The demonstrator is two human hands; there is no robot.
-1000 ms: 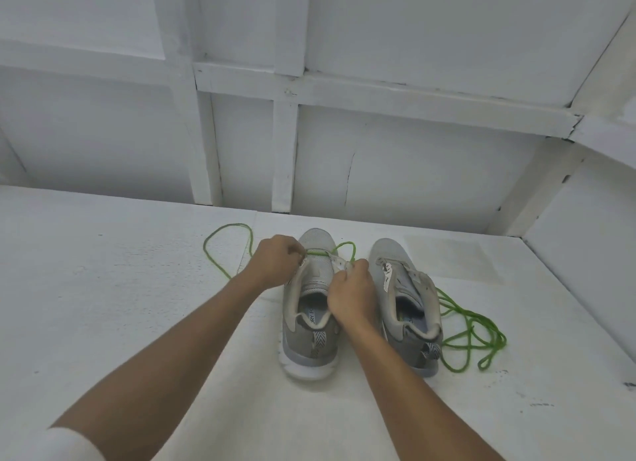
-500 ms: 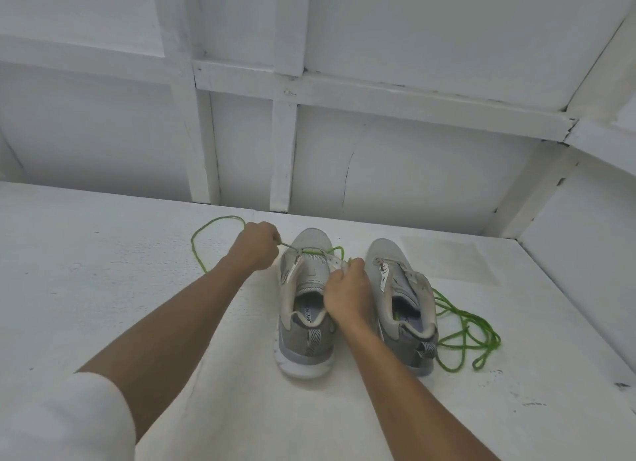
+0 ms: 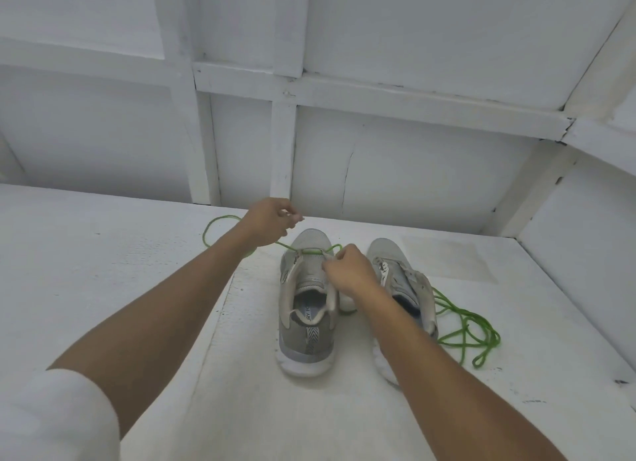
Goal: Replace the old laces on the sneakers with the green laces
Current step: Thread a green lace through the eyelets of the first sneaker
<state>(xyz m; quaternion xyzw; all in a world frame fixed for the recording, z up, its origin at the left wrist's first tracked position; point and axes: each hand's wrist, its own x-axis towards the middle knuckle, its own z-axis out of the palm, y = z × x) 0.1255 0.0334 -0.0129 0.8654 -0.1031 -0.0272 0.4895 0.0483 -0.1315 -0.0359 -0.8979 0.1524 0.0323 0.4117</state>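
Note:
Two grey sneakers stand side by side on the white floor, toes pointing away. A green lace (image 3: 311,252) runs across the front eyelets of the left sneaker (image 3: 306,309). My left hand (image 3: 268,221) is raised up and to the left of the toe, pinching that lace, which trails in a loop on the floor behind my forearm. My right hand (image 3: 347,271) grips the right eyelet flap of the same shoe. The right sneaker (image 3: 399,281) has no lace; a second green lace (image 3: 464,330) lies coiled to its right.
A white panelled wall (image 3: 344,133) rises just beyond the shoes, and an angled wall (image 3: 585,237) closes the right side. The white floor (image 3: 120,271) stretches open to the left and toward me.
My left hand has pulled away from the left sneaker, up and to the left, drawing the green lace through the front eyelet. My right hand stays on the eyelet flap.

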